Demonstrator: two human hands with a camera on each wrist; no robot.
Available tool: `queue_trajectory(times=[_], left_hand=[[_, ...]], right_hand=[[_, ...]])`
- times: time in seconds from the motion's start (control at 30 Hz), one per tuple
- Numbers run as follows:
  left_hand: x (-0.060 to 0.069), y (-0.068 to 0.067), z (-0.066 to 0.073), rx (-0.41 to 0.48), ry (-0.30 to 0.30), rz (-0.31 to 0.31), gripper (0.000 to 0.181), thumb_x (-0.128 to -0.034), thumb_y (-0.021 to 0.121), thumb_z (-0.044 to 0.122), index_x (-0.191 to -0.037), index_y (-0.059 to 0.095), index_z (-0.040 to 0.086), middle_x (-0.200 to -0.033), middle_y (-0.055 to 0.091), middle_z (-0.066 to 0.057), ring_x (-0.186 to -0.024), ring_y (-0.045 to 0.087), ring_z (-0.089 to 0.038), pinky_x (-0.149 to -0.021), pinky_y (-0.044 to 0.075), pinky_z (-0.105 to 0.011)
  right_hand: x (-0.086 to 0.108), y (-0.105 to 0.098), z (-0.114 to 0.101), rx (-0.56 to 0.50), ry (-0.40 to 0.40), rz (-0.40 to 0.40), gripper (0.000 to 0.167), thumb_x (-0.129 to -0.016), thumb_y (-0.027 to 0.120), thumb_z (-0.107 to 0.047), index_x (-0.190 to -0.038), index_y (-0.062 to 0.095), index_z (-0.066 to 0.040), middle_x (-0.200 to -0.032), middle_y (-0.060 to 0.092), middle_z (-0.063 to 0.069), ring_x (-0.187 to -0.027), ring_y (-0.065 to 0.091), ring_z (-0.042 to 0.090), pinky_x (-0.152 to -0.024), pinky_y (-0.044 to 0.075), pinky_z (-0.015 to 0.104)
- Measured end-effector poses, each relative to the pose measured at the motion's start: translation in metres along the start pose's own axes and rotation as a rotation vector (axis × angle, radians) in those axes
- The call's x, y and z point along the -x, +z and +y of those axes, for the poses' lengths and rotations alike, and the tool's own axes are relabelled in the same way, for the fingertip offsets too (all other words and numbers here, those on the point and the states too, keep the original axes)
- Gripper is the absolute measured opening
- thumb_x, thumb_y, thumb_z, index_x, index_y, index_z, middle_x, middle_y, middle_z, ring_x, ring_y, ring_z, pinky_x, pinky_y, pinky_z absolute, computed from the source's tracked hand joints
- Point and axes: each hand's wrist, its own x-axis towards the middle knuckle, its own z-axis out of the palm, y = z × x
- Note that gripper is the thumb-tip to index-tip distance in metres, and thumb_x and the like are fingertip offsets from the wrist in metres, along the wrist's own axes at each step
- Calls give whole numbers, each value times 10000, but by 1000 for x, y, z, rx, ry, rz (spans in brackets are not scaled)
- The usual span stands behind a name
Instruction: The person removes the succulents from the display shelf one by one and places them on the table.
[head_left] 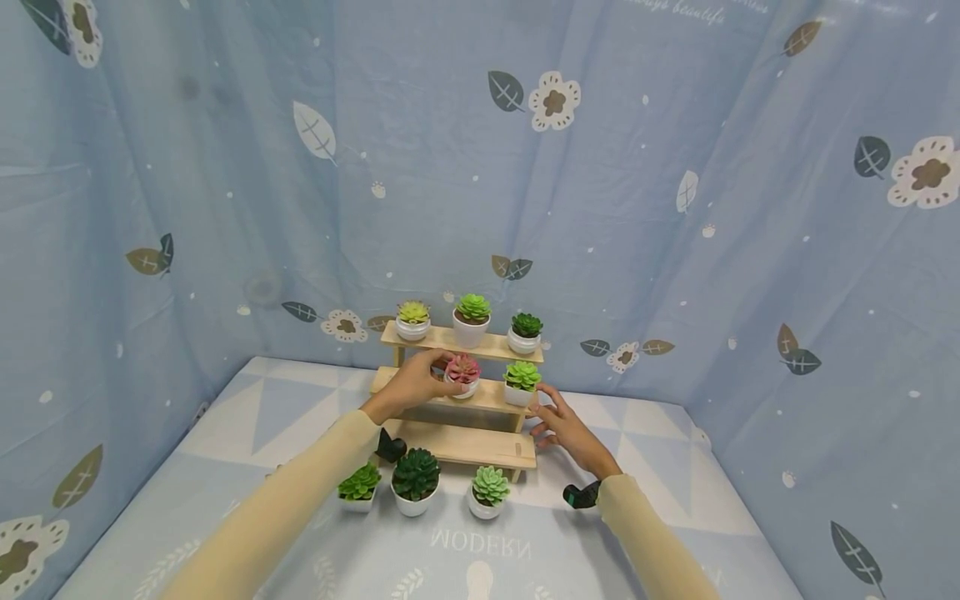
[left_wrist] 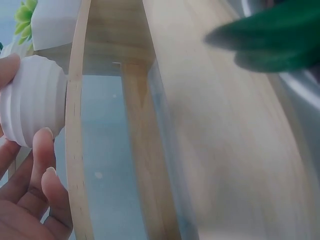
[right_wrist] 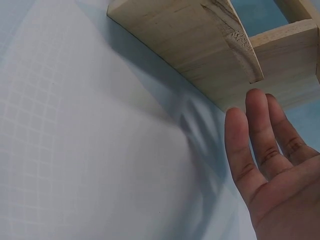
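My left hand [head_left: 411, 385] grips the white pot of a pink succulent [head_left: 462, 372] on the middle tier of a wooden plant stand [head_left: 465, 444]. In the left wrist view, thumb and fingers sit around that ribbed white pot [left_wrist: 37, 97], close to the board's edge. To its right on the same tier stands a bright green succulent [head_left: 522, 379] in a square white pot. Beside the tier's right end is my right hand [head_left: 567, 429], fingers relaxed. The right wrist view has its fingers [right_wrist: 258, 127] extended near the wood; whether they touch cannot be told.
Three potted succulents line the top tier: yellow-green [head_left: 413, 320], bright green [head_left: 472, 317] and dark green [head_left: 525, 332]. Before the stand, on the patterned cloth, are a leafy green plant [head_left: 360, 483], a dark green succulent [head_left: 416, 479] and a pale green one [head_left: 489, 490]. A blue curtain [head_left: 450, 167] hangs behind.
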Motion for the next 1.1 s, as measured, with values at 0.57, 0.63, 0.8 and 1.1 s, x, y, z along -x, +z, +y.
queue_trajectory(times=[0.57, 0.63, 0.8, 1.1], left_hand=[[3, -7, 7, 39, 41, 40, 582, -828, 896, 305, -1326, 653, 130, -1179, 662, -56, -881, 594, -232, -692, 512, -355], [5, -8, 9, 38, 49, 50, 579, -825, 899, 304, -1324, 657, 138, -1178, 664, -49, -877, 584, -231, -696, 503, -347], [7, -10, 15, 43, 57, 70, 583, -822, 901, 314, -1326, 661, 145, -1178, 669, -47, -849, 583, -225, -682, 498, -340], [12, -11, 25, 58, 56, 88, 591, -808, 911, 320, -1322, 668, 158, -1162, 669, -41, -838, 594, -227, -679, 508, -351]], right_hand=[[3, 1, -1, -5, -21, -12, 720, -1012, 608, -540, -1599, 225, -371, -1354, 548, 170, -1006, 645, 294, -844, 571, 493], [3, 1, -2, -3, -18, -11, 715, -1008, 608, -549, -1593, 231, -382, -1348, 553, 168, -1006, 644, 297, -849, 568, 496], [3, 2, -2, -3, -17, -7, 707, -1011, 606, -543, -1591, 237, -380, -1343, 557, 168, -1001, 644, 299, -857, 562, 517], [3, 2, -1, 2, -15, -3, 717, -1004, 605, -560, -1592, 235, -381, -1348, 555, 170, -995, 650, 288, -873, 555, 541]])
